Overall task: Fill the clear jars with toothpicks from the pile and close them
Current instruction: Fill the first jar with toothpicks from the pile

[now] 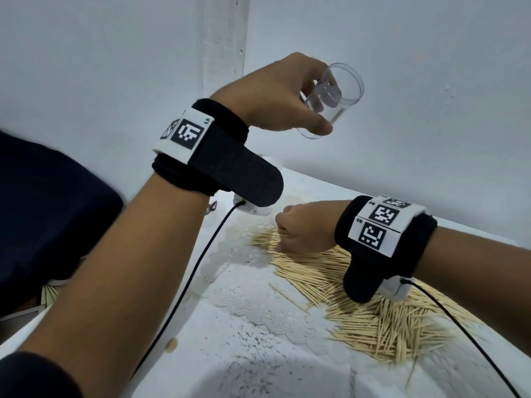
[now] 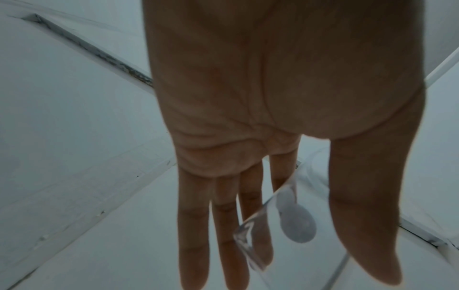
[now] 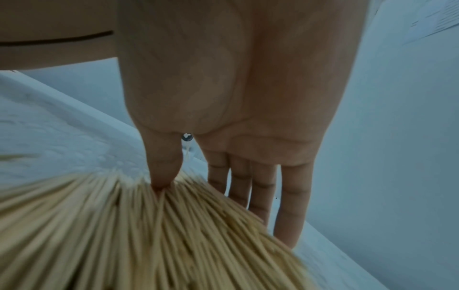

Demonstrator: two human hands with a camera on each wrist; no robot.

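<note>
The left hand [image 1: 275, 96] is holding an empty clear jar [image 1: 333, 100] aloft between fingers and thumb. Below it, the right hand [image 1: 304, 228] is lying on the toothpick pile [image 1: 373, 320] on the desk [image 1: 244, 326]; the right wrist view alone is showing its thumb [image 3: 164, 168] and straight fingers digging in.

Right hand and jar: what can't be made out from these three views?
- Right hand: the head view shows only its back; the wrist view is motion-blurred, so whether it grips any toothpicks is unclear.
- Clear jar: held up by the left hand; fingers and thumb cover part of its wall.
- Jar lid: in no view.
- Far left of the table: hidden by the left forearm.
</note>
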